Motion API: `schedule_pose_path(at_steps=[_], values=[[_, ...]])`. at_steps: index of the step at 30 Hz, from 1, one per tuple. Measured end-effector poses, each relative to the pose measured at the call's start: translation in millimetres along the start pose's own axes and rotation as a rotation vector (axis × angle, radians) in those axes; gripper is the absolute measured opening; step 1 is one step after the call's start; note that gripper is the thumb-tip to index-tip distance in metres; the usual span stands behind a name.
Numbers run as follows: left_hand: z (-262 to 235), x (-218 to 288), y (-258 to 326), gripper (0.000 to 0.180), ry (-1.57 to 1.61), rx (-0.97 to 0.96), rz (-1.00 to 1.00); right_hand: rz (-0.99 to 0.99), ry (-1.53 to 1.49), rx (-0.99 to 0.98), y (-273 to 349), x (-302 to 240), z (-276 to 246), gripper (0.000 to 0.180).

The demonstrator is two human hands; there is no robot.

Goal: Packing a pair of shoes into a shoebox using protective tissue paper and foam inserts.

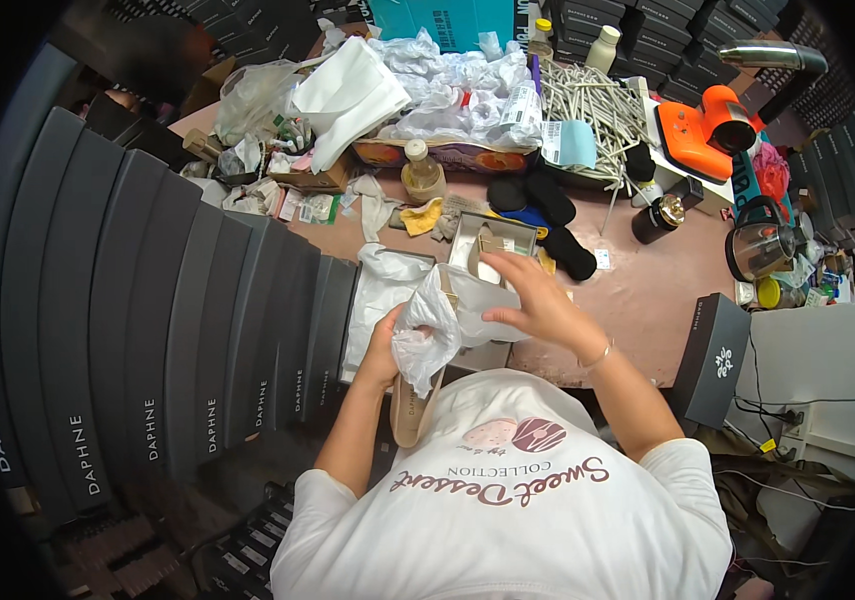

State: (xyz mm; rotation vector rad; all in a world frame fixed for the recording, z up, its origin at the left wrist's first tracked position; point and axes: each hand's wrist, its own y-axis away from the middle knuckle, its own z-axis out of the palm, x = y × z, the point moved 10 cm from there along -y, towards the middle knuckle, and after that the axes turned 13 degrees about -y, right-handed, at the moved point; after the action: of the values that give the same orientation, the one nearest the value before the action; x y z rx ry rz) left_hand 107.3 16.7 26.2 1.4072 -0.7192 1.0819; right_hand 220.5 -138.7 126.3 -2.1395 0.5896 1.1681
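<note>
Pinkish table [638, 300], left hand [382, 350] gripping beige shoe [409, 415] and white tissue [426, 338], right hand [550, 308] open nearby

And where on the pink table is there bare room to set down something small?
The pink table shows bare room right of the right hand, between the long black fabric piece and the dark grey cardboard box, in front of the black cylindrical container. Crowded: the back, with heaped white paper and thin white sticks, and around the left hand.
</note>
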Motion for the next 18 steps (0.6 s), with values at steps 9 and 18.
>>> schedule_pose_path(at_steps=[9, 18], values=[[-19.8, -24.9, -29.4, 0.052, 0.028, 0.194, 0.053, 0.460, -0.090, -0.348, -23.3, 101.4, 8.8, 0.023], [15.6, -77.5, -62.5, 0.031, 0.171, 0.375, -0.037, 0.274, 0.335, -0.192, -34.5, 43.8, 90.2, 0.014]])
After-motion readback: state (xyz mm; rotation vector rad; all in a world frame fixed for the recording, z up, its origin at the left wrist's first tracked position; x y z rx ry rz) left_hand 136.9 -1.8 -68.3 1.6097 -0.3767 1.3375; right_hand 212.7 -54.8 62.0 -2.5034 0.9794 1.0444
